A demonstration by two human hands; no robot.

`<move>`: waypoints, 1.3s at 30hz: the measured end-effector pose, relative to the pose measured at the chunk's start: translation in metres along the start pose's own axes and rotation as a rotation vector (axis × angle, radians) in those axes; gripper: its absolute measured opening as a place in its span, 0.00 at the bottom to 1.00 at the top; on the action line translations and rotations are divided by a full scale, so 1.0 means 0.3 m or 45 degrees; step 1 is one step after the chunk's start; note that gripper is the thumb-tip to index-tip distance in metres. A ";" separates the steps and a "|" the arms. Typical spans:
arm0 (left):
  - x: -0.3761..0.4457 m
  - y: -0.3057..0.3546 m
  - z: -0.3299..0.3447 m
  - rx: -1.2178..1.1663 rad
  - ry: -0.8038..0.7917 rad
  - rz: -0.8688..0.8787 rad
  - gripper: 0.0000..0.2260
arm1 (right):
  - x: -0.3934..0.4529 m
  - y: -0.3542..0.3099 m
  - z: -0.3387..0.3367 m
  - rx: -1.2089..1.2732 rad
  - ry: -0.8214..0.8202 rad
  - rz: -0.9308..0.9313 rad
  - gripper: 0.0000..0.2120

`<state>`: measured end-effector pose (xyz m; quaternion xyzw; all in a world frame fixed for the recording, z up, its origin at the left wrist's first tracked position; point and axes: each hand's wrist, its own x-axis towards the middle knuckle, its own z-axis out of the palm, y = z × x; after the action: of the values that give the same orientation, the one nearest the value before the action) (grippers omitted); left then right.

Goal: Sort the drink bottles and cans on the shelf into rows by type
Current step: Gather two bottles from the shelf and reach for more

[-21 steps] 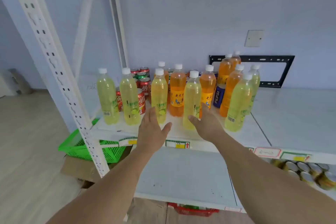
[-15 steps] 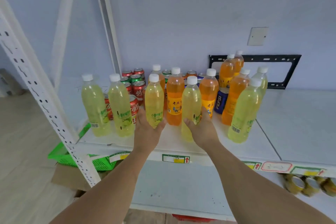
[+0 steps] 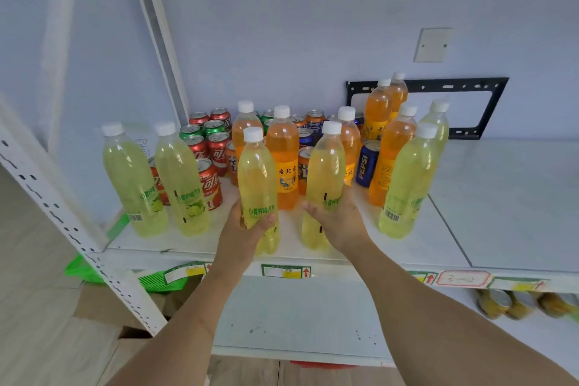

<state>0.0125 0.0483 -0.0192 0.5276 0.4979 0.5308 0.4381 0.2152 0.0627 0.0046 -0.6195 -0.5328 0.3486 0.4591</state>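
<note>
Both hands were open a moment ago; now the left hand [image 3: 247, 229] grips one lime bottle [image 3: 257, 188] and the right hand [image 3: 340, 222] another [image 3: 324, 178]. Probably they will join the lime row on the shelf [image 3: 344, 255].

Pale blue wall [image 3: 282, 25] behind white shelving [image 3: 501, 197]; wooden floor [image 3: 31, 307].

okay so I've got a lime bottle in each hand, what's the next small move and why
Probably slide both left. The left hand and right hand each grip a lime bottle at the shelf front; two more lime bottles already stand left, so closing the gap extends that row.
</note>
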 end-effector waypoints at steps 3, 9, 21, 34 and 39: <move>-0.134 0.026 0.043 -0.119 -0.040 -0.060 0.28 | -0.090 0.021 -0.060 0.094 0.090 -0.018 0.40; -0.421 0.044 0.213 -0.393 -0.046 -0.457 0.22 | -0.272 0.081 -0.243 0.110 0.074 0.071 0.46; -0.684 0.126 0.666 -0.421 -0.479 -0.398 0.25 | -0.512 0.225 -0.767 0.163 0.354 0.224 0.21; -0.653 0.197 1.352 -0.488 -0.724 -0.369 0.19 | -0.394 0.405 -1.447 0.067 0.642 0.126 0.25; -0.616 0.263 1.734 -0.523 -0.675 -0.361 0.18 | -0.245 0.509 -1.786 0.077 0.567 0.096 0.25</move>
<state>0.5466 -0.1099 0.0088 0.4735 0.3184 0.3985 0.7180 0.7469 -0.1169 0.0363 -0.6867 -0.3841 0.2361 0.5702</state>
